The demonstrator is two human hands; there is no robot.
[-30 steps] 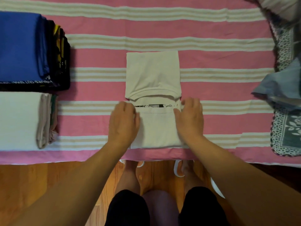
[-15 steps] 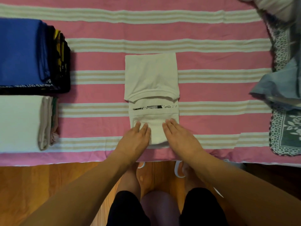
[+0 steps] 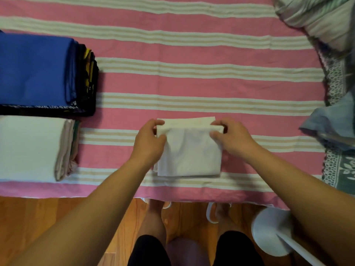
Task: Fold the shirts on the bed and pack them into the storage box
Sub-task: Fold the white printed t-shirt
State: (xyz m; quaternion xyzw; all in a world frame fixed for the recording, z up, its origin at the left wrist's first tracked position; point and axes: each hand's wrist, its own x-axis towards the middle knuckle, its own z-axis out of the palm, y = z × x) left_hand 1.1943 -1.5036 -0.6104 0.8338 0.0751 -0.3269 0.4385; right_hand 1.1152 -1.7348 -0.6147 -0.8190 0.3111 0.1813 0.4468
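Note:
A cream shirt [image 3: 190, 150], folded into a small square, lies on the pink striped bed [image 3: 192, 81] near its front edge. My left hand [image 3: 148, 142] pinches the shirt's far left corner between thumb and fingers. My right hand [image 3: 230, 138] pinches the far right corner the same way. At the left edge sit two stacks of folded shirts: a blue shirt [image 3: 36, 68] on top of dark ones, and a white shirt [image 3: 28, 148] on top of pale ones. No storage box is in view.
A crumpled light-blue garment [image 3: 334, 120] lies at the right edge on a green lace-patterned cloth [image 3: 343, 169]. Bedding [image 3: 318, 18] is bunched at the top right. Below the bed are wooden floor, my legs and a white round stand base [image 3: 272, 231].
The long folded shirt has been folded over into a compact square near the bed's front edge. Both hands moved from its near end to its far corners and now pinch them.

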